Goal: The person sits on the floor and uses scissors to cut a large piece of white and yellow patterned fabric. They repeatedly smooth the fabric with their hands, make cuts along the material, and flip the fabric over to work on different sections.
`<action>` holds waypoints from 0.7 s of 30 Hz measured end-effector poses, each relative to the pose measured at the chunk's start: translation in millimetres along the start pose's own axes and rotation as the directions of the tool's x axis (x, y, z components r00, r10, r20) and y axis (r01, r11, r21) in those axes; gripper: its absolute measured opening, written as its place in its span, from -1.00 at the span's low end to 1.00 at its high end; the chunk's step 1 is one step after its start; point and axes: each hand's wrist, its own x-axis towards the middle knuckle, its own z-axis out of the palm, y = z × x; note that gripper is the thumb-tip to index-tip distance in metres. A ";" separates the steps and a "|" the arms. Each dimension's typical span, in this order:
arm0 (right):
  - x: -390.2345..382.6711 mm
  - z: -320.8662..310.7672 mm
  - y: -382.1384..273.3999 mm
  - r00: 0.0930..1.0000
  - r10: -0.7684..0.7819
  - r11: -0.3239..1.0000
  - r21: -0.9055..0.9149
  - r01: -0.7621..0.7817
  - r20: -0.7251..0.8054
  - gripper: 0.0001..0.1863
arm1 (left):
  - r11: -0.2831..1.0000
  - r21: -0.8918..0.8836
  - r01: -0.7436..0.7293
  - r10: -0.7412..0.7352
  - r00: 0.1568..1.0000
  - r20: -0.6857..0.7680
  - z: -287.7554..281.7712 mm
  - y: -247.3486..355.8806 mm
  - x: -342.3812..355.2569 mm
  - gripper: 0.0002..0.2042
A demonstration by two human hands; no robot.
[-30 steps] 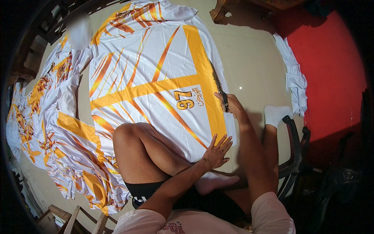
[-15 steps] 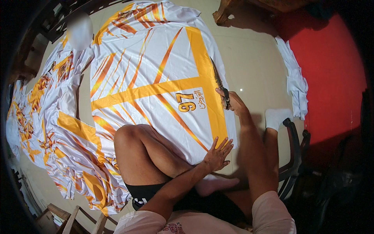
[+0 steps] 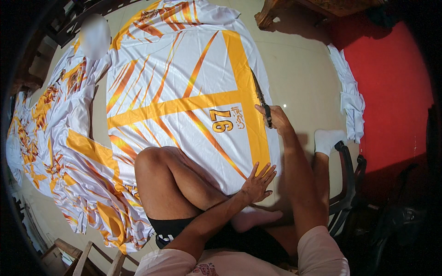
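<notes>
A large white fabric sheet (image 3: 202,154) printed with yellow bands and orange streaks lies spread on the floor in front of me. My right hand (image 3: 279,120) is closed round the dark handles of a pair of scissors (image 3: 259,92), whose narrow blades point away from me along the outer edge of the yellow band on the sheet's right side. The blades look nearly together. Fingers spread, my left hand (image 3: 258,185) lies flat on the near right corner of the sheet. My bent leg rests over the sheet's near edge.
Crumpled printed fabric (image 3: 85,170) is heaped at the left. To the right lie a white cloth strip (image 3: 348,94) and a red carpet (image 3: 391,78). A black chair base (image 3: 349,170) stands by my foot; a carved wooden furniture leg (image 3: 268,17) is at the far right.
The scissors' blades have come closer together, with my right hand almost in the same place. My left hand stays put on the fabric.
</notes>
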 end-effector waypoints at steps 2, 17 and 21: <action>-2.2 1.0 -10.1 0.999 0.013 0.999 0.048 -0.014 0.030 -0.46 | 1.000 0.003 0.005 -0.005 1.000 0.007 -1.2 -1.1 -0.4 -0.20; 12.2 1.4 -20.1 0.999 -0.035 0.995 0.093 0.032 0.036 -0.44 | 1.000 0.003 0.000 0.000 1.000 0.013 -0.8 -1.1 -0.4 -0.19; 15.2 4.9 -19.2 0.999 -0.045 0.997 0.067 0.044 0.012 -0.45 | 1.000 -0.011 -0.003 0.003 1.000 0.026 -0.9 -0.2 0.4 -0.19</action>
